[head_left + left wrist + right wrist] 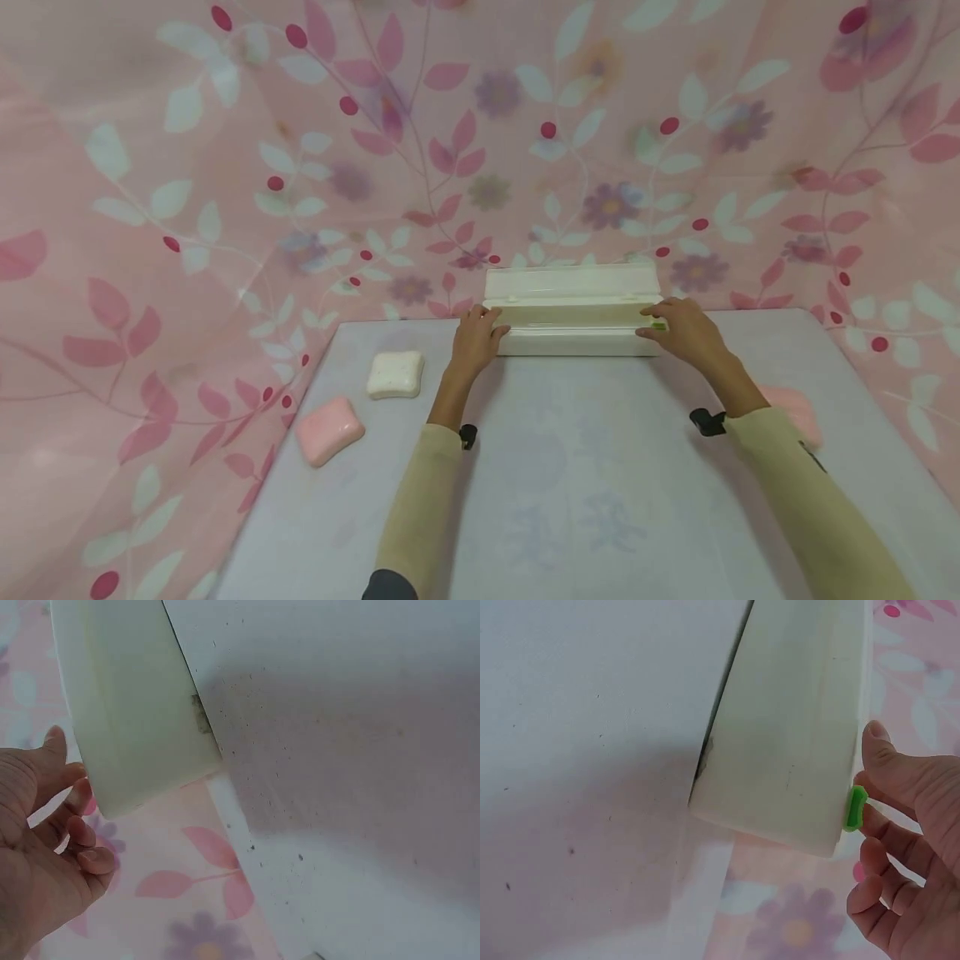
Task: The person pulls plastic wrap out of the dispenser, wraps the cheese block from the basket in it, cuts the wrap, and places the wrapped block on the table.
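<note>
A long white plastic box (577, 343), like a cling film dispenser, stands at the table's far edge with its hinged lid (572, 282) up and back. My left hand (474, 342) grips its left end, thumb at the front rim and fingers curled at the corner. At the other end, my right hand (684, 333) has thumb and fingers bent about the rim. A small green slider (855, 808) shows by the right fingers at the top edge. Both wrist views show the box's pale front (135, 705), with a dark smudge low on it. The inside is largely hidden.
A white soap bar (395, 374) and a pink soap bar (330, 431) lie on the left of the white table (555, 467). Another pink bar (795, 412) is partly behind the right sleeve. A flowered pink curtain (450, 167) hangs right behind the box.
</note>
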The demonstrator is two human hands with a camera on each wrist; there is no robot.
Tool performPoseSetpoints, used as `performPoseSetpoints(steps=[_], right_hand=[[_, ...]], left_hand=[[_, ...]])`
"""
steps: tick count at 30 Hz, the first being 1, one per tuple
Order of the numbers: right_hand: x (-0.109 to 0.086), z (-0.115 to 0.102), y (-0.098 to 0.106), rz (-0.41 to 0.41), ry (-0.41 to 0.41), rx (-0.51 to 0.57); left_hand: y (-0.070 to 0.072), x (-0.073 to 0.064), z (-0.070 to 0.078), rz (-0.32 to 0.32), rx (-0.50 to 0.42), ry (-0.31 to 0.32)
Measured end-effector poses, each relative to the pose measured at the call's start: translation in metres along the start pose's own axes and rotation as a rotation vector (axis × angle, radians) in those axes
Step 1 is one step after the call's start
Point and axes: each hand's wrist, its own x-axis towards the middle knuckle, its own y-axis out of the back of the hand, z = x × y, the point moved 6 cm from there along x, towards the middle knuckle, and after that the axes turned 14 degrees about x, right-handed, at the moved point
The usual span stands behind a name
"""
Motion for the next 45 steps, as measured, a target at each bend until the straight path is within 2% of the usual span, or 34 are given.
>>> performPoseSetpoints(steps=[4, 10, 14, 18, 23, 28, 30, 36, 38, 40, 45], right_hand=[[0.005, 0.003, -0.004, -0.024, -0.012, 0.009], [0.007, 0.009, -0.003, 0.024, -0.006, 0.169], [0.007, 0.015, -0.004, 0.084, -0.009, 0.222], [0.008, 0.013, -0.007, 0.15, 0.037, 0.182], [0.011, 0.008, -0.007, 0.245, 0.053, 0.161], [0.013, -0.005, 0.003, 0.274, 0.056, 0.168], [0.013, -0.011, 0.008, 0.284, 0.046, 0.17], [0.011, -0.022, 0.017, 0.309, 0.056, 0.241], [0.01, -0.026, 0.02, 0.333, 0.086, 0.276], [0.008, -0.032, 0.025, 0.36, 0.129, 0.301], [0.005, -0.049, 0.043, 0.41, 0.187, 0.297]], left_hand=[[-0.006, 0.002, -0.003, -0.034, -0.065, 0.012], [-0.014, 0.004, -0.009, 0.019, -0.231, 0.057], [-0.02, 0.004, -0.012, 0.071, -0.235, 0.074], [-0.021, 0.002, -0.012, 0.12, -0.224, 0.08], [-0.02, 0.002, -0.012, 0.163, -0.223, 0.108], [-0.007, 0.006, -0.012, 0.215, -0.3, 0.089], [-0.001, 0.009, -0.011, 0.221, -0.372, 0.073], [0.007, 0.011, -0.008, 0.151, -0.576, 0.061], [0.012, 0.012, -0.007, 0.146, -0.601, 0.073], [0.021, 0.013, -0.005, 0.169, -0.586, 0.071], [0.049, 0.021, 0.004, 0.251, -0.538, 0.013]])
